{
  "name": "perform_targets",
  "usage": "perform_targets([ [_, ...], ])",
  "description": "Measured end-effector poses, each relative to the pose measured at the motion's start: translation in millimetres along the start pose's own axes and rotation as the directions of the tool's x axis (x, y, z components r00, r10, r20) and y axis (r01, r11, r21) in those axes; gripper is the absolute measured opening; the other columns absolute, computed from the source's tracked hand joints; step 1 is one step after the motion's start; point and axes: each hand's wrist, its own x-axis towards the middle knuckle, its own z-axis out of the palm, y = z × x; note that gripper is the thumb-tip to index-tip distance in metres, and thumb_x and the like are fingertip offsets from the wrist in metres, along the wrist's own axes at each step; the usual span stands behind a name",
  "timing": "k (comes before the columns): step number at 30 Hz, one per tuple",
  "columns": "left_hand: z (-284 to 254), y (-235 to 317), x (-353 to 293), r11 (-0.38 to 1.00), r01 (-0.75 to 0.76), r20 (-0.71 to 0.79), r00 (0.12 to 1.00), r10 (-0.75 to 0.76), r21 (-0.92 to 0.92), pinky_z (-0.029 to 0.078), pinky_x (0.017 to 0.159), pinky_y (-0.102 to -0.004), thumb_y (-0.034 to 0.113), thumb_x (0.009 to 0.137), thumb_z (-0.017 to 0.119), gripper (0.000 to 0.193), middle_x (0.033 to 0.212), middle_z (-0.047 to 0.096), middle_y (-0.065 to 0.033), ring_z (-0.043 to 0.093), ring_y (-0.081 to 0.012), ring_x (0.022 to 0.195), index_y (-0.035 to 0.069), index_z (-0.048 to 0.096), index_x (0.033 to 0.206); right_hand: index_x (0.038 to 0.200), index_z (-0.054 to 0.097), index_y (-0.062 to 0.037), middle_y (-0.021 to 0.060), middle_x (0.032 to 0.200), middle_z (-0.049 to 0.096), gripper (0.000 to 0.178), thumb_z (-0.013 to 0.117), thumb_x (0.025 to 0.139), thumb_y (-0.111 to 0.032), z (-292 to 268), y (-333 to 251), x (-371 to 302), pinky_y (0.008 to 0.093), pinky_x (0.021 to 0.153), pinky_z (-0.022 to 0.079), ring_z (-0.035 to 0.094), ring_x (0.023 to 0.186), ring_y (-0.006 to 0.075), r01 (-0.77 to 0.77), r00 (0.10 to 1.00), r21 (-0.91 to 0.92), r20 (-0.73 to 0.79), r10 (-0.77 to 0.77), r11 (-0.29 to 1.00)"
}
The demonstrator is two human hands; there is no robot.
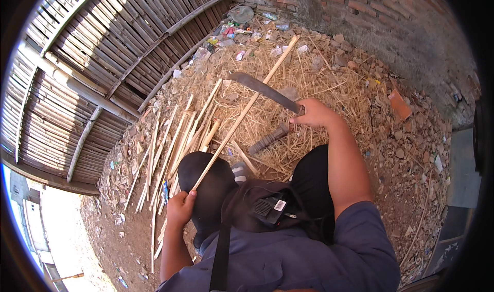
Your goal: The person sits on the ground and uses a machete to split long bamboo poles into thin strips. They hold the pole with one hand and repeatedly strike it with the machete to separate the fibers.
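Note:
My left hand (181,207) is closed around the near end of a long pale bamboo strip (231,131), which slants up and away to the right. My right hand (315,113) grips a machete (265,90) by its handle. Its dark curved blade points left and crosses the strip; I cannot tell whether they touch. Just below my right hand, a dark ribbed rod-shaped object (268,139) lies on the straw; its kind is unclear. Several split bamboo strips (177,138) lie in a loose bundle on the ground left of my knee.
Straw and shavings (319,76) cover the ground ahead, with rubble and litter (236,32) toward the far corner. A bamboo slat wall (139,40) stands at left, a brick wall (375,14) at the back right. A red brick piece (399,105) lies at right.

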Motion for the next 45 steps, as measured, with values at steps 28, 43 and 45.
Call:
perform_targets([
  [28, 1.8, -3.5, 0.8, 0.998, 0.022, 0.008, 1.0, -0.022, -0.059, 0.04, 0.056, -0.0435, 0.052, 0.096, 0.063, 0.061, 0.058, 0.053, -0.0173, 0.051, -0.028, 0.055, -0.001, 0.053, 0.067, 0.106, 0.072, -0.0007, 0.0188, 0.093, 0.072, 0.047, 0.083, 0.078, -0.037, 8.0, -32.0, -10.3, 0.0422, 0.08, 0.053, 0.07, 0.091, 0.034, 0.031, 0.998, -0.063, 0.059, -0.027, 0.998],
  [43, 0.4, 0.8, 1.3, 0.999, 0.011, 0.01, 1.0, -0.01, -0.042, 0.04, 0.056, -0.0434, 0.053, 0.096, 0.062, 0.062, 0.059, 0.053, -0.0169, 0.051, -0.0277, 0.055, -0.001, 0.053, 0.067, 0.114, 0.071, -0.001, 0.0195, 0.1, 0.072, 0.05, 0.082, 0.08, -0.036, 3.1, -1.9, 0.7, 0.0416, 0.085, 0.053, 0.07, 0.097, 0.0322, -0.046, 0.998, 0.007, -0.041, 0.047, 0.999],
  [45, 2.0, -3.5, 1.5, 0.998, 0.005, 0.005, 1.0, -0.005, -0.06, 0.04, 0.055, -0.0436, 0.053, 0.096, 0.062, 0.062, 0.059, 0.053, -0.0169, 0.051, -0.0276, 0.055, -0.001, 0.053, 0.067, 0.112, 0.071, -0.0007, 0.0192, 0.098, 0.072, 0.049, 0.082, 0.08, -0.035, 7.3, -14.7, -1.3, 0.0417, 0.083, 0.053, 0.07, 0.094, 0.0325, -0.021, 1.0, -0.022, 0.015, 0.022, 1.0],
])
